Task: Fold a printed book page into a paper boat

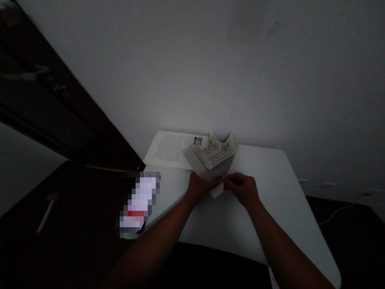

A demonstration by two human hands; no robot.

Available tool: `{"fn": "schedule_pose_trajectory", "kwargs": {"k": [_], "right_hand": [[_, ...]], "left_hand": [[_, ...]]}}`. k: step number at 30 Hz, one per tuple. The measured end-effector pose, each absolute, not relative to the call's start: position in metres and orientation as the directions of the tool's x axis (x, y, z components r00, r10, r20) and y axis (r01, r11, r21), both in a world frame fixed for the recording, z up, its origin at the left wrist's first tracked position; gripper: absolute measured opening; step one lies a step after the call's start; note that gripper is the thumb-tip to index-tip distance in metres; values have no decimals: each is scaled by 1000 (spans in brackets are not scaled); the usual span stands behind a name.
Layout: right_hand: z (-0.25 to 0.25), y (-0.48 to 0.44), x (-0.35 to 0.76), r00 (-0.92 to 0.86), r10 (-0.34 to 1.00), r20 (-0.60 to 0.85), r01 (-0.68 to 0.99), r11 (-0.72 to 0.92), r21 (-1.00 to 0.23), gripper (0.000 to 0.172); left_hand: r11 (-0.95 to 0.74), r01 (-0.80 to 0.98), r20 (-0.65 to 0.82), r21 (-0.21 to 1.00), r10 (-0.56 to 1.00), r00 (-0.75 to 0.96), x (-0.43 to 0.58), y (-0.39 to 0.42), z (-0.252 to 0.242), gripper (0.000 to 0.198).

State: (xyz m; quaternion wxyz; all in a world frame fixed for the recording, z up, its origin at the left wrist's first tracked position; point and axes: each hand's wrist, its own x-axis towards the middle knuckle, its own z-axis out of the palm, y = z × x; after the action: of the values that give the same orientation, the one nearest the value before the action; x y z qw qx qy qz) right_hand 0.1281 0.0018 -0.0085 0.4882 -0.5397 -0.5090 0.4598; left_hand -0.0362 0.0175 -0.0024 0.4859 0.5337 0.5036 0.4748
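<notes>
Left fingers: the left hand (200, 188) grips the folded printed paper (221, 157) near its narrow near end, thumb flat across the front; the other fingers are mostly hidden behind it.
Right fingers: the right hand (245, 188) brings thumb and forefinger together at the paper's near right edge, seemingly in a pinch on it, just beside the left thumb; the remaining fingers are curled in.
Folded paper: held up over the middle of the table, fanning away from the hands, with two peaked flaps at the far side, a broad flap to the left and a small tip poking out nearest the person.
Step in hand: judging by the hold, shaping or tightening a fold at the near end, the left hand steadying while the right works the edge.
Next move calls for: a firm left grip, the layers lined up, and light right fingertips so the thin paper does not tear or spring open.
Printed page: a flat printed page (168, 150) lies far left, partly covered by the folded paper.
Phone: a lit phone (141, 200), its screen pixelated, at the table's left edge.
Table: white tabletop (270, 172), against a pale wall (180, 68).
Far left: dark door (60, 116).
</notes>
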Motion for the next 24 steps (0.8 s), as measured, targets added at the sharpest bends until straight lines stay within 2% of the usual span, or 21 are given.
{"fn": "schedule_pose_trajectory", "kwargs": {"k": [7, 13, 24], "right_hand": [[-11, 2, 129, -16, 1000, -23, 123, -21, -992, 24], [-9, 1, 128, -30, 998, -51, 93, -48, -995, 28], [-11, 2, 128, -67, 995, -76, 83, -70, -994, 26]], "left_hand": [[-27, 133, 25, 991, 1000, 19, -37, 18, 1, 47], [-15, 87, 14, 996, 1000, 9, -37, 17, 2, 46], [6, 95, -3, 995, 1000, -27, -37, 17, 1, 47]]}}
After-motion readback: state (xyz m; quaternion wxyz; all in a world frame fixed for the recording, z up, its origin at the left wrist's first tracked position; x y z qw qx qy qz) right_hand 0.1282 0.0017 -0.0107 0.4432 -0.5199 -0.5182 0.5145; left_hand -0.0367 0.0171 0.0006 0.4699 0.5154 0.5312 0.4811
